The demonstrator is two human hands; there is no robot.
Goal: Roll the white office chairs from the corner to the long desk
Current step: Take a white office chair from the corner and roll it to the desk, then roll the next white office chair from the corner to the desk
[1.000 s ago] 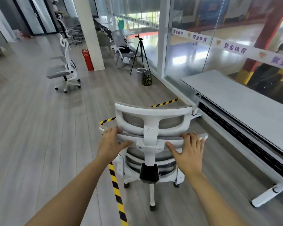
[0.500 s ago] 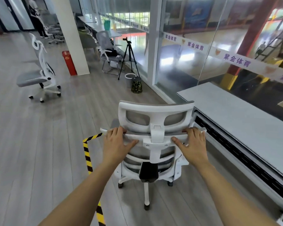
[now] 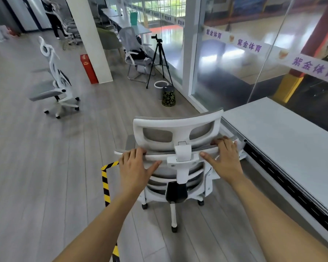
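A white office chair (image 3: pixel 178 127) with grey mesh stands right in front of me, its back toward me. My left hand (image 3: pixel 135 168) grips the top rail of the backrest on the left side. My right hand (image 3: pixel 224 159) grips the same rail on the right. The chair's right edge sits close to the near end of the long grey desk (image 3: pixel 284 133), which runs along the glass wall at right. A second white office chair (image 3: pixel 54 86) stands alone on the floor at the far left.
Yellow-black floor tape (image 3: pixel 105 182) runs under my left arm. A black tripod (image 3: pixel 159 63), a white bin (image 3: pixel 160 87) and a dark patterned bin (image 3: pixel 169 96) stand ahead by the glass. A white pillar (image 3: pixel 91 38) with a red box (image 3: pixel 88 69), another chair and a person are farther back.
The chair has rolled forward and to the right, closer to the desk end. The view has swung right, so the floor tape now lies left of the chair. Both hands keep their hold.
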